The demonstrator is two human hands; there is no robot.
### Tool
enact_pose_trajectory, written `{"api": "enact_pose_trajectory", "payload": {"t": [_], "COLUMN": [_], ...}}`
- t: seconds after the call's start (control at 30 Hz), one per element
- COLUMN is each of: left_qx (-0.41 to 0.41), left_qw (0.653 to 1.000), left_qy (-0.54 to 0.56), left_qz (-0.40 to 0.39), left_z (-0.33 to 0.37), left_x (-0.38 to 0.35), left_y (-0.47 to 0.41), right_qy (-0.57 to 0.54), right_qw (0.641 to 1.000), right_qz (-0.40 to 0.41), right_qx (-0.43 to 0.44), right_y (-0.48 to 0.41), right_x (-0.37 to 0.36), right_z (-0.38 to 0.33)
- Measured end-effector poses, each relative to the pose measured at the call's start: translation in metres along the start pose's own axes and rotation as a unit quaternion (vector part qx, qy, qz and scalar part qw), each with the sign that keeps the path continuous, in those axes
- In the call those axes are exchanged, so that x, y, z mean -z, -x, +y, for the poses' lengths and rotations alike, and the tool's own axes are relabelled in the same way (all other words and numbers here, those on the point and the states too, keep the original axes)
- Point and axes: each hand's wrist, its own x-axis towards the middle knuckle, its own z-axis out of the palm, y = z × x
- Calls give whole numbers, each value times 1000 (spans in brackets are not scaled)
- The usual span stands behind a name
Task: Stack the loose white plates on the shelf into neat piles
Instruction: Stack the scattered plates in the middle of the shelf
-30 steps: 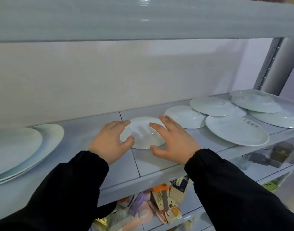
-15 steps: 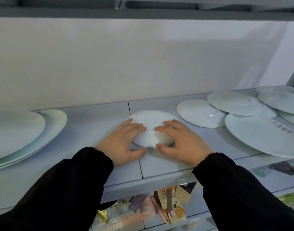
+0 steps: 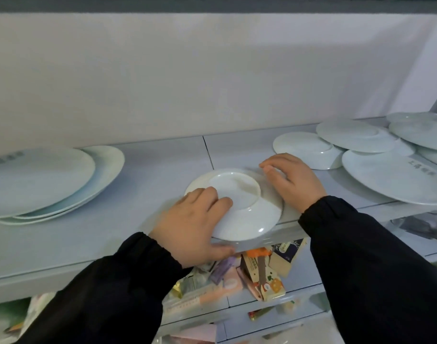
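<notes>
Gripping the upturned plate (image 3: 244, 207) at its left rim, our left hand (image 3: 190, 222) has fingers on the foot ring and thumb under the near edge. The plate sits at the front lip of the shelf (image 3: 150, 170), jutting over it. Our right hand (image 3: 294, 180) touches the right rim with bent fingers; whether it grips, we cannot tell. A pile (image 3: 38, 180) lies at left, and loose plates (image 3: 386, 180) overlap at right.

Both arms, in black sleeves (image 3: 101, 294), reach in from 7 and 5 o'clock, palms down. The left hand (image 3: 192, 224) grips the plate (image 3: 247, 219) at its 8 o'clock edge, fingers on top, thumb under the rim. The right hand (image 3: 295, 181) lies at its 2 o'clock edge, fingers bent; any grip is hidden.
</notes>
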Motion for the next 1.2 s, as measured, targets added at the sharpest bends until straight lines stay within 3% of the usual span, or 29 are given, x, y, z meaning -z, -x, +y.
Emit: {"api": "enact_pose_trajectory", "payload": {"t": [0.17,0.3,0.43,0.5,0.63,0.7,0.8,0.87,0.97,1.1,1.2], "left_qx": [-51,-47,46,113,237,310,372,401,431,405,369], "left_qw": [996,995,997,984,923,859,736,713,720,833,875], "left_qy": [-68,-93,-24,49,208,340,530,551,524,351,291], "left_qz": [6,12,59,127,222,224,197,163,141,141,112], "left_z": [4,-1,-15,-24,-45,-52,-56,-61,-67,-74,-77], "left_x": [9,16,34,42,47,45,30,14,-9,-20,-28], "left_y": [18,26,25,17,-14,-31,-55,-69,-80,-80,-82], "right_qy": [18,21,-4,-11,-35,-49,-56,-54,-37,-16,5], "right_qw": [1000,1000,999,999,998,997,997,997,999,1000,998], "right_qz": [6,18,33,42,54,55,53,45,22,-21,-57], "right_qx": [-1,-6,-16,-19,-20,-23,-22,-13,-8,-5,-11], "right_y": [2,4,4,4,4,4,4,4,3,2,1], "right_x": [2,3,4,4,4,3,3,4,3,0,-2], "right_z": [-6,-11,-10,-9,-4,-2,-1,-1,2,3,2]}}
